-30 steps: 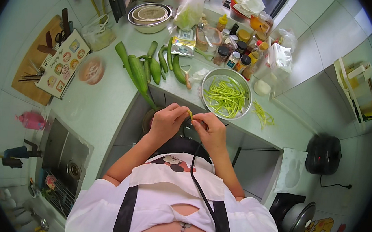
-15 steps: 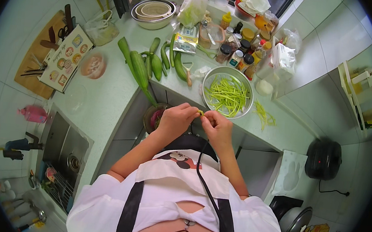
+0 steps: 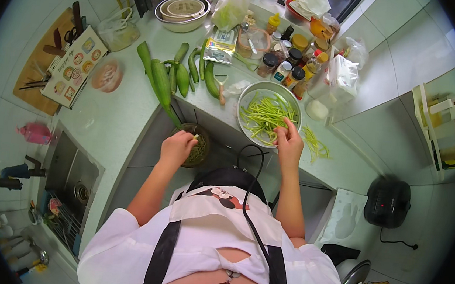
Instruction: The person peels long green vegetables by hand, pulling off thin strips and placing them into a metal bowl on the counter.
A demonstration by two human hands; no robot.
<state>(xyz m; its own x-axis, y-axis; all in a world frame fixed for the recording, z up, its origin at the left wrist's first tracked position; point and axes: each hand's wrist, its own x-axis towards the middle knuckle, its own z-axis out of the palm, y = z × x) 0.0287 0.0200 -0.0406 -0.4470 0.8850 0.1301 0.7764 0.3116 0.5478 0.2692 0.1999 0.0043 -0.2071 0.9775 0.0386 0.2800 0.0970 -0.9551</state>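
My left hand (image 3: 177,148) is closed in a pinch, with a small pale green stem piece (image 3: 196,137) at its fingertips. It hangs over a round bin (image 3: 207,154) below the counter edge, which holds thin green scraps. My right hand (image 3: 290,144) is at the near right rim of a round metal pan (image 3: 243,96). Its index finger stretches out over the green stems (image 3: 265,115) in the pan, the fingers apart, and I see nothing held in them. Several loose green stems (image 3: 315,145) lie on the counter right of the pan.
Left of the pan lie a peeler (image 3: 222,90), a long green gourd (image 3: 160,82) and green peppers (image 3: 182,78). Spice jars (image 3: 283,71) crowd behind it. A sink (image 3: 68,168) is at the left, a black cooker (image 3: 388,203) at the right. A black cable (image 3: 251,214) hangs before me.
My hands were together pinching a small piece in front of the counter. They have parted: the left moved left and down over the bin, the right moved right to the pan.
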